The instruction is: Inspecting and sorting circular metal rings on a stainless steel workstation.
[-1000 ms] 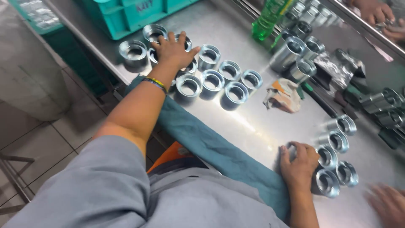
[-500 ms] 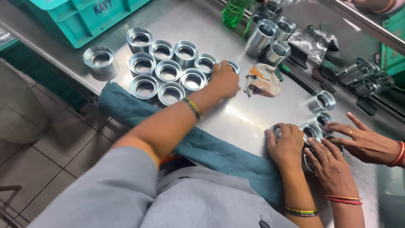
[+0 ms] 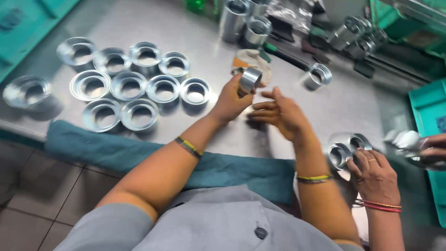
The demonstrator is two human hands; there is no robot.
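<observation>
Left hand (image 3: 231, 100): raised just above the steel table (image 3: 334, 104), fingers closed around one short metal sleeve (image 3: 250, 79), gripped at its side wall.
Metal sleeve: clear of the table surface, tilted, held in front of a crumpled rag (image 3: 252, 59) that lies on the table behind it.
Right hand (image 3: 280, 113): just beside the left hand, palm down, fingers spread and loose, grasping nothing; whether the fingertips touch the table is hard to tell because of motion blur.
Ring group (image 3: 132, 83): ten or so flanged metal rings standing open-end up, packed side by side on the left part of the table, well apart from both hands.
Single ring (image 3: 26, 91): stands alone near the left table edge.
Teal cloth (image 3: 139, 155): draped along the near table edge, under both forearms.
Co-worker's hand (image 3: 377, 174): at lower right, resting on a pair of metal sleeves (image 3: 348, 148) at the table edge.
Loose sleeve (image 3: 318, 76): lies on its side, right of the rag.
Upright cylinders (image 3: 245, 21): stand at the far side of the table.
</observation>
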